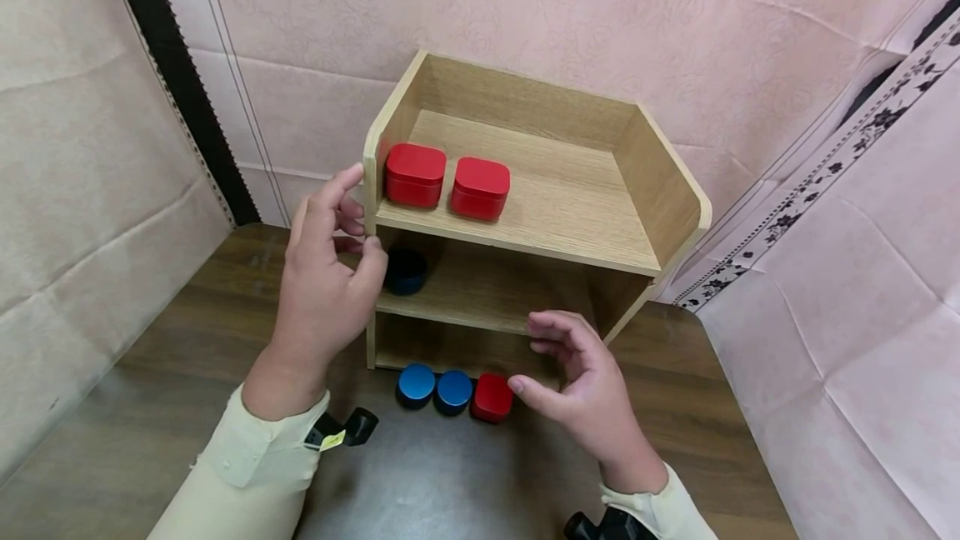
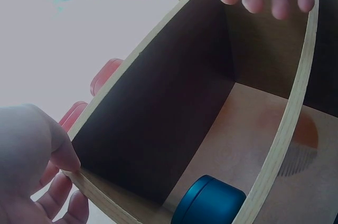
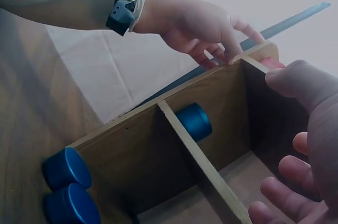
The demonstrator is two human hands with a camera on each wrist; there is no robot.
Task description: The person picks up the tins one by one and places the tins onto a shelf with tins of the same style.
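Note:
My left hand [image 1: 326,273] grips the left side panel of a wooden shelf unit [image 1: 555,257], thumb at the front edge and fingers along the outside. Two red square lidded tins [image 1: 416,176] [image 1: 481,188] sit side by side at the left of the top shelf. On the middle shelf, at its left end, is a dark blue round tin [image 2: 210,203]. My right hand [image 1: 588,390] hovers in front of the unit, holding nothing, with its fingers spread from the thumb. Near its thumb on the table stands another red square tin [image 1: 492,398].
Two blue round tins [image 1: 416,386] [image 1: 453,392] stand on the table [image 1: 405,482] in a row with the red one, before the bottom compartment. Patterned pale cloth [image 1: 525,7] hangs behind the unit and along both sides.

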